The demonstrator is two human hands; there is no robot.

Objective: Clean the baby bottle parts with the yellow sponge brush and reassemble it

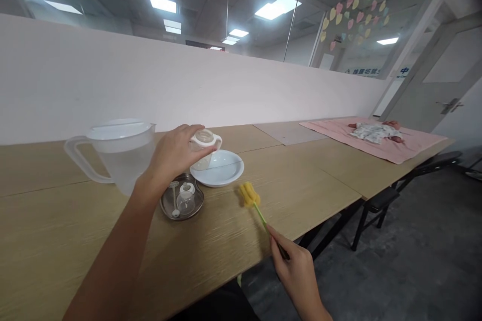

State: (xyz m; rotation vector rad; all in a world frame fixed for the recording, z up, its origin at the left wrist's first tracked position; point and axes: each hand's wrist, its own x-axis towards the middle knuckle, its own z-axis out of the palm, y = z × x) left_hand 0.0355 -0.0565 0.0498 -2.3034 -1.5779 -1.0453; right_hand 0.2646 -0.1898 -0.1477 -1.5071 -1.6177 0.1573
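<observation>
My left hand [182,146] grips a clear baby bottle [203,160] with a white handled collar, upright over the left part of a white plate [233,176]. Whether the bottle touches the plate I cannot tell. In my right hand [295,266] is a bottle brush with a yellow sponge head [249,194] and a green handle, held over the table in front of the plate. A metal kidney-shaped tray [164,205] lies below my left hand. It holds a clear cap [186,202], a white ring [187,188] and a thin straw-like piece [173,198].
A translucent lidded pitcher [124,155] with liquid stands left of my left forearm. Farther right on the wooden table [301,180], a clothed doll [376,132] lies on a pink cloth [399,153]. A grey sheet [286,133] lies near the wall. Black folding chairs [380,200] stand along the table's edge.
</observation>
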